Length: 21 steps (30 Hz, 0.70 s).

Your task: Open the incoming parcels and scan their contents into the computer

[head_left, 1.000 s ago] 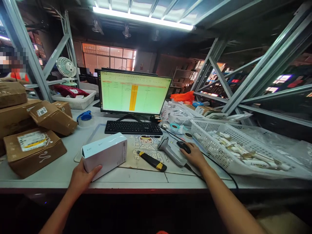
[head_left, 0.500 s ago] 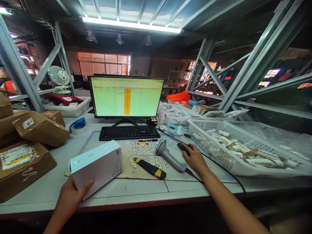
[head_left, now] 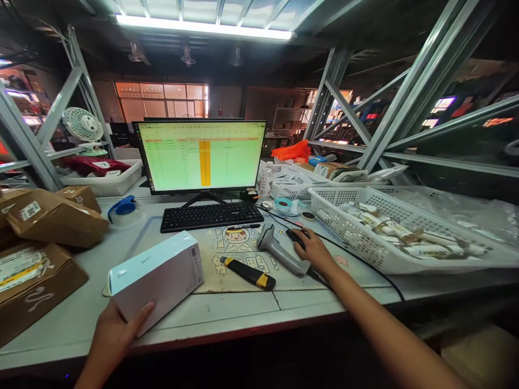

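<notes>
My left hand [head_left: 121, 329] grips the near left end of a white box [head_left: 162, 289], its thumb along the front face. The box is tilted above the desk's front edge, and small print on its end is too fine to read. On the right, my right hand [head_left: 316, 251] rests with its fingers curled over a black computer mouse [head_left: 295, 237]. A grey barcode scanner [head_left: 281, 253] lies just left of that hand. Between the box and the scanner is a black and yellow utility knife [head_left: 249, 274] on the cartoon desk mat [head_left: 219, 283].
Behind the keyboard [head_left: 211, 216] stands a monitor [head_left: 203, 162] showing a spreadsheet. Brown cartons [head_left: 48, 292] are piled at the left, near a blue tape dispenser [head_left: 124, 208]. A white basket [head_left: 348, 232] of wrapped goods sits at the right. Metal shelf posts [head_left: 324, 92] frame the desk.
The view has turned slightly right, so the scene shifts a little left and up. My left hand still has the box, and my right hand stays on the mouse, shifted slightly.
</notes>
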### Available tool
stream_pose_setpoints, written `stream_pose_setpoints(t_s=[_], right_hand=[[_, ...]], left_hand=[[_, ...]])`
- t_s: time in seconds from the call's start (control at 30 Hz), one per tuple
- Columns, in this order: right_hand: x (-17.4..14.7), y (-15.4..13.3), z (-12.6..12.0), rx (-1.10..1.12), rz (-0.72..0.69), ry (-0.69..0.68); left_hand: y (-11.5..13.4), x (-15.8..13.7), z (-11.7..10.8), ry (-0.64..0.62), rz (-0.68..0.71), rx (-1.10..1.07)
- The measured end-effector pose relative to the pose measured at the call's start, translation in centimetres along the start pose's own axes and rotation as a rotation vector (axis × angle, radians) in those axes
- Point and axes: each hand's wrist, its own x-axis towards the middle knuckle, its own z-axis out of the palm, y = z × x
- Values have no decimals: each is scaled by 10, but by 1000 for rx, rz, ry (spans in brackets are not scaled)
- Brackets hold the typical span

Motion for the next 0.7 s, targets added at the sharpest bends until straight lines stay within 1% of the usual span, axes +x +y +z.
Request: stream_pose_setpoints(t_s=[0.07, 0.37, 0.7], right_hand=[[0, 1, 1, 7, -12, 4], [-2, -7, -5, 30, -44, 3], [-2, -6, -4, 15, -50, 5]], left_hand=[[3, 1, -2, -29, -5, 1], [9, -1, -3, -14, -55, 19], [11, -3, -1, 5, -4, -16]])
